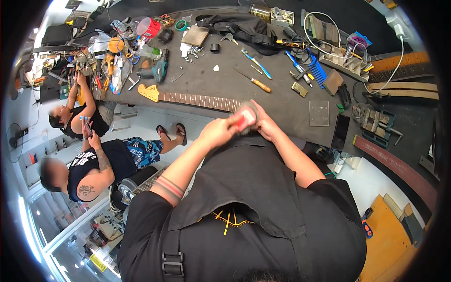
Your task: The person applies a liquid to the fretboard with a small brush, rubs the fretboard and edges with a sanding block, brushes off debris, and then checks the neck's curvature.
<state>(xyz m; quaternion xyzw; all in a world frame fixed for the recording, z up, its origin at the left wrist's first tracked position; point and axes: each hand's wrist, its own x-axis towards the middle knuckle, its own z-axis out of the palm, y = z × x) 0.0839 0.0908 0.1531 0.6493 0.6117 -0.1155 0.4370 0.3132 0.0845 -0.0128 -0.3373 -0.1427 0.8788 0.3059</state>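
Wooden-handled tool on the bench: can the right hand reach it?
Probably yes: the wooden-handled tool lies just beyond the right hand, nothing visible between them; that hand is by the guitar neck.

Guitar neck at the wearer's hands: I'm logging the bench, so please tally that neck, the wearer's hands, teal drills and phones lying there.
Guitar neck: 1
Hands (left hand, right hand): 2
Teal drill: 1
Black phone: 1
Total: 5

1. The guitar neck (199, 100) lies on the workbench (284, 105).
2. Behind its headstock (149, 93) lies the drill (158, 69).
3. A handled tool (260, 85) lies behind its right end.
4. Right of the neck lie a plate (319, 113), then a phone (340, 132), then a vise (381, 124).
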